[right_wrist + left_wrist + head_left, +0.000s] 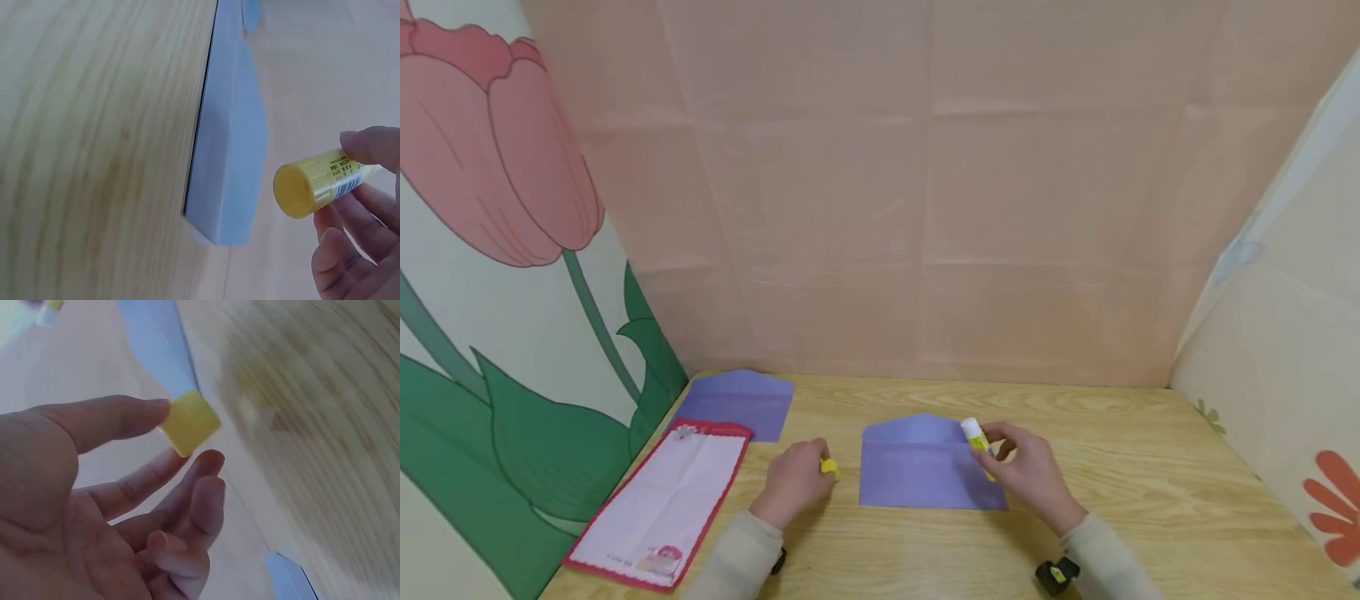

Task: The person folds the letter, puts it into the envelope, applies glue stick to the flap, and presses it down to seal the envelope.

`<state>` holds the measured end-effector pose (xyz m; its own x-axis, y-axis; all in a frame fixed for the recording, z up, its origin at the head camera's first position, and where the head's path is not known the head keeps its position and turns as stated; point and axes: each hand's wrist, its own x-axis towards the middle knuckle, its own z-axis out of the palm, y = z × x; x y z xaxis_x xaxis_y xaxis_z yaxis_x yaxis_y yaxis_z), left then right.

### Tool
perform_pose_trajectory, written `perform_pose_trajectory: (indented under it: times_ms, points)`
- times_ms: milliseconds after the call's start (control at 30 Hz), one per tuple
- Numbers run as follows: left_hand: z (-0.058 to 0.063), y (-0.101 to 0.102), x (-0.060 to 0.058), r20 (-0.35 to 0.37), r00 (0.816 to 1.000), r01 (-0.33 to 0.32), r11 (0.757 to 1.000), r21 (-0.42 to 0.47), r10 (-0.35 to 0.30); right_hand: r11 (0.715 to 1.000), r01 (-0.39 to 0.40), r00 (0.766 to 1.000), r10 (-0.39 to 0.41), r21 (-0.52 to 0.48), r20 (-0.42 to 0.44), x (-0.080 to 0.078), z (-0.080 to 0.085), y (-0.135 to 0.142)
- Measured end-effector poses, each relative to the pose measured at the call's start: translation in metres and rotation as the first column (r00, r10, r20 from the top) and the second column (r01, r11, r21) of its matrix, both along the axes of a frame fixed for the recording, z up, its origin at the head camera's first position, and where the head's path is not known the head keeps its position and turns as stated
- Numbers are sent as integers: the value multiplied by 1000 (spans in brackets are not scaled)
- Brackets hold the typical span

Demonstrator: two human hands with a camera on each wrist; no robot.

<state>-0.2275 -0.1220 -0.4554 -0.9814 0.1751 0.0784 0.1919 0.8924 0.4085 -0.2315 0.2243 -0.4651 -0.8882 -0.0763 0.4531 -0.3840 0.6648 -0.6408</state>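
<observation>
Between the thumb and fingers of my left hand [793, 483] is a small yellow cap [189, 423], pinched just left of the middle purple envelope [925, 475]. My right hand [1036, 481] grips a yellow glue stick [319, 182] by its labelled barrel, over that envelope's right side. In the head view the stick tilts, its white end up and to the left; the right wrist view looks onto its round yellow base. The envelope lies flat on the table with its flap opened away from me.
A second purple envelope [741, 408] lies at the table's back left. A white sheet with a red border [662, 504] slightly overlaps it from the front. Behind the wooden table [1120, 467] hangs a pinkish cloth [925, 208], with patterned walls on both sides.
</observation>
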Motion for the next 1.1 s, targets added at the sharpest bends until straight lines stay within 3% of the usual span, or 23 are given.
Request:
perform_pose_trajectory:
  times_ms: [100, 233, 467, 567, 833, 1100]
  points:
    - [5, 4, 3, -3, 999, 47, 995, 92, -47, 1000, -21, 1000, 21, 6, 1, 3, 0, -4]
    - [11, 11, 5, -24, 991, 133, 965, 227, -131, 998, -64, 997, 64, 16, -32, 7, 0, -10]
    - [22, 25, 9, -35, 960, 264, 854, 449, -279, 989, -144, 986, 146, 29, -78, 14, 1, -25]
    - [26, 32, 12, -18, 953, 272, 829, 489, -302, 985, -169, 982, 171, 27, -77, 17, 3, -30]
    - [33, 46, 16, 1, 949, 264, 795, 545, -316, 969, -247, 968, 247, 2, -35, 27, 7, -44]
    - [33, 52, 18, 38, 942, 240, 750, 616, -333, 954, -300, 954, 300, 10, 3, 35, 10, -53]
